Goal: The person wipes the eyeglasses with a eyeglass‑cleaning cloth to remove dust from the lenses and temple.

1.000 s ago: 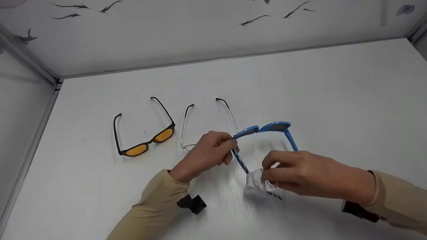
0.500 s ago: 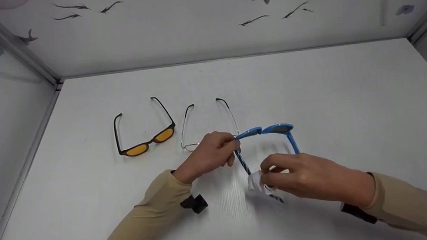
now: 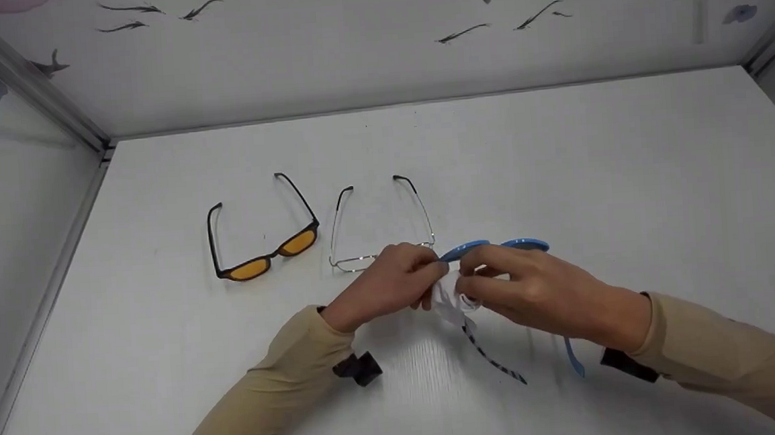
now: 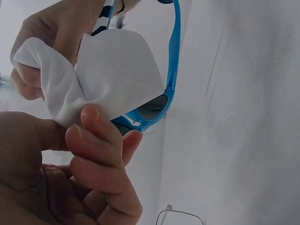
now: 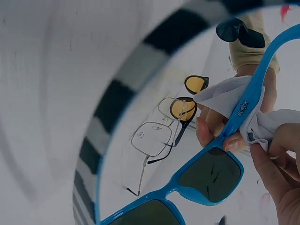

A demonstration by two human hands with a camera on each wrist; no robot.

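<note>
Blue sunglasses [image 3: 468, 248] with dark lenses and striped temples are held above the table. My left hand [image 3: 395, 281] pinches them at the corner where one temple meets the front. A white cloth [image 3: 449, 301] is wrapped around that same temple near the hinge, and my right hand [image 3: 533, 286] pinches it there. In the right wrist view the cloth [image 5: 260, 124] lies on both sides of the temple. The striped tip sticks out below the cloth in the head view. My right hand hides part of the front and the other temple.
Black-framed glasses with orange lenses [image 3: 249, 269] lie unfolded at the left of the white table [image 3: 599, 164]. Thin metal-framed glasses [image 3: 356, 260] lie unfolded beside them, close behind my left hand. Printed walls stand at the back and left.
My right hand has slid the cloth up the temple toward the hinge and my left hand. The sunglasses have shifted slightly right and nearer to me, and more of the striped tip shows.
</note>
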